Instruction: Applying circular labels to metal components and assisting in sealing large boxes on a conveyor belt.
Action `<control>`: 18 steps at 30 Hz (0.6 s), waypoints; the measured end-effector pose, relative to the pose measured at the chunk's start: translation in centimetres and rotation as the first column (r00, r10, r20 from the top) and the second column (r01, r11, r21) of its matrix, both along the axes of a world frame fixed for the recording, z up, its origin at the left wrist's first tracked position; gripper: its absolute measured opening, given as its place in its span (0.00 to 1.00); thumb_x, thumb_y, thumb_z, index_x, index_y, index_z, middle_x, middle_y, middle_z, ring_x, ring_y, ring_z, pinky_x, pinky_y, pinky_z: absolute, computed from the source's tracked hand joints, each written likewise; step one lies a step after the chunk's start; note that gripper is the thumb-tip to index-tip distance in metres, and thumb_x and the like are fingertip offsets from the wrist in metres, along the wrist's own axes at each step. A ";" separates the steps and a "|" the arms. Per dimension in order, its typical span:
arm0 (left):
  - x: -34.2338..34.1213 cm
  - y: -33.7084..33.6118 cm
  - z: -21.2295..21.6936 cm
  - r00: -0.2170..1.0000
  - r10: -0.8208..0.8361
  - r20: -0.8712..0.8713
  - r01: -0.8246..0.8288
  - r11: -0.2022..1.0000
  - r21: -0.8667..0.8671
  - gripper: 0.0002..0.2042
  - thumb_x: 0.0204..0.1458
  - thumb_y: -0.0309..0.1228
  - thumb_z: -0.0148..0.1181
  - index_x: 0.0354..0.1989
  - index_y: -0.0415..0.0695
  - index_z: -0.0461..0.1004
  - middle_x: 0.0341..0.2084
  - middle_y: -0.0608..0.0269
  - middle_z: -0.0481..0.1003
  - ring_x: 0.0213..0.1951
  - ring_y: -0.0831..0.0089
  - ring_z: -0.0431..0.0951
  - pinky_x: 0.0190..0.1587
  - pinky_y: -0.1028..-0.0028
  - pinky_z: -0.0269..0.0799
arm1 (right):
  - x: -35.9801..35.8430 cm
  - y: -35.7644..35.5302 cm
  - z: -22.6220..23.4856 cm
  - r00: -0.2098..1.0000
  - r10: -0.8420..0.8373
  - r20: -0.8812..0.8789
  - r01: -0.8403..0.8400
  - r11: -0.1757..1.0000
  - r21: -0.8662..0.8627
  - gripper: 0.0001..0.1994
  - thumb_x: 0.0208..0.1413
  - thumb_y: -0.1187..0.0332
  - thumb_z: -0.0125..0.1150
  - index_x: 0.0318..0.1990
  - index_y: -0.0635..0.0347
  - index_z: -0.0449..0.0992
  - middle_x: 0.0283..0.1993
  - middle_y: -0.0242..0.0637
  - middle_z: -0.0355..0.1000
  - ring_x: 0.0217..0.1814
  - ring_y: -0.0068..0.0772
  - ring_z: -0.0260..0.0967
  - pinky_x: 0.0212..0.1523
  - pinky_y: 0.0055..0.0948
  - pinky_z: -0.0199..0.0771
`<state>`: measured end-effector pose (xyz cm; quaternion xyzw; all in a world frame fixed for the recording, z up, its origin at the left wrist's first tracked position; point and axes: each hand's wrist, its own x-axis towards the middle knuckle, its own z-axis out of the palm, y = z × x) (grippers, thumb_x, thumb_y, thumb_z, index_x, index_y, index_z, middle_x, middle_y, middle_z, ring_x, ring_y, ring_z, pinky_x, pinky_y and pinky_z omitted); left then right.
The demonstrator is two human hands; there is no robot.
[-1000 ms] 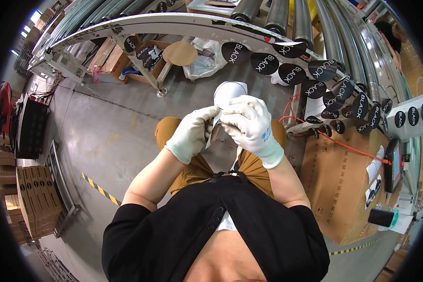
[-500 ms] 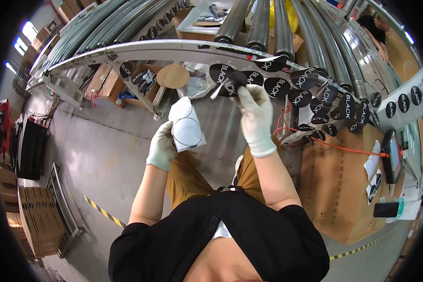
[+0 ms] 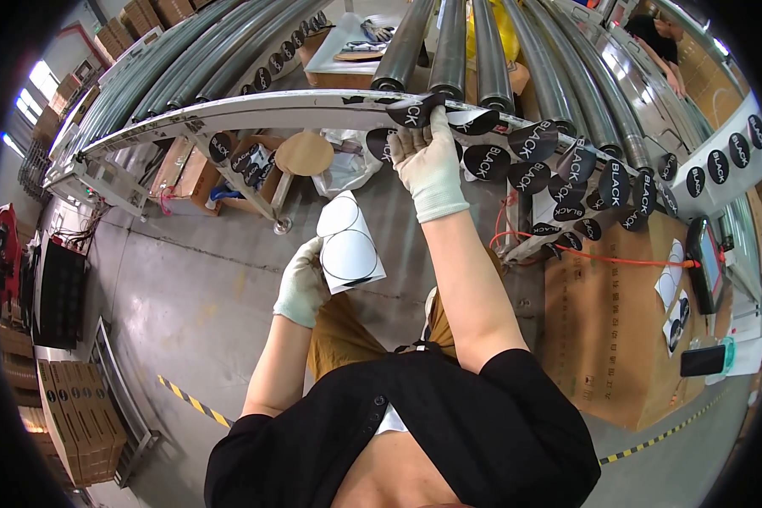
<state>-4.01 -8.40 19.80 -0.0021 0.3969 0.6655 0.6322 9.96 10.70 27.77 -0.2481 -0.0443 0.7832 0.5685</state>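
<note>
My left hand (image 3: pixel 303 286), in a white glove, grips a white sticker backing sheet (image 3: pixel 349 245) by its left edge. Two round outlines show on that sheet, with a dark strip at its lower edge. Farther forward, my gloved right hand (image 3: pixel 427 165) is raised to the conveyor's side rail (image 3: pixel 254 103). Its fingertips hold a black round sticker (image 3: pixel 413 111) against the rail, the sticker's far part lying over the edge. Several more black round stickers (image 3: pixel 487 162) hang along the rail to the right, some overlapping.
Metal rollers (image 3: pixel 449 51) stretch beyond the rail. At right stand a large brown carton (image 3: pixel 601 330), a screen device (image 3: pixel 704 262) and a phone (image 3: pixel 703 361). An orange cable (image 3: pixel 605 258) crosses there. A round cardboard disc (image 3: pixel 305 154) sits under the rail; another person (image 3: pixel 656 42) is far right.
My right hand has moved forward and slightly left, bringing the black sticker from mid-air to the rail. My left hand and its sheet have shifted slightly right and nearer me.
</note>
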 end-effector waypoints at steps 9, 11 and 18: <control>2.2 -0.4 2.2 0.897 -0.025 -0.441 0.049 0.998 0.042 0.09 0.56 0.34 0.56 0.32 0.41 0.75 0.22 0.73 0.72 0.22 0.85 0.68 0.26 0.83 0.63 | 2.0 -5.7 -3.3 0.748 0.220 0.626 -0.444 0.868 0.225 0.16 0.50 0.61 0.67 0.37 0.63 0.71 0.34 0.34 0.72 0.35 0.27 0.72 0.38 0.28 0.75; 2.9 -0.6 3.3 0.747 -0.104 -0.657 0.139 0.990 0.002 0.08 0.56 0.33 0.57 0.30 0.41 0.75 0.22 0.74 0.71 0.22 0.87 0.66 0.26 0.84 0.62 | 3.3 -6.9 -4.8 0.708 0.151 0.690 -0.495 0.803 0.332 0.19 0.52 0.63 0.66 0.45 0.65 0.69 0.40 0.35 0.71 0.40 0.25 0.70 0.41 0.26 0.73; 5.9 0.3 4.1 0.583 -0.161 -0.797 0.192 0.980 -0.058 0.10 0.57 0.32 0.56 0.28 0.38 0.74 0.20 0.76 0.68 0.23 0.88 0.63 0.25 0.84 0.61 | 8.0 -7.0 -4.8 0.407 -0.288 0.867 -0.605 0.626 0.492 0.24 0.51 0.66 0.64 0.56 0.62 0.68 0.48 0.44 0.71 0.45 0.33 0.72 0.43 0.28 0.74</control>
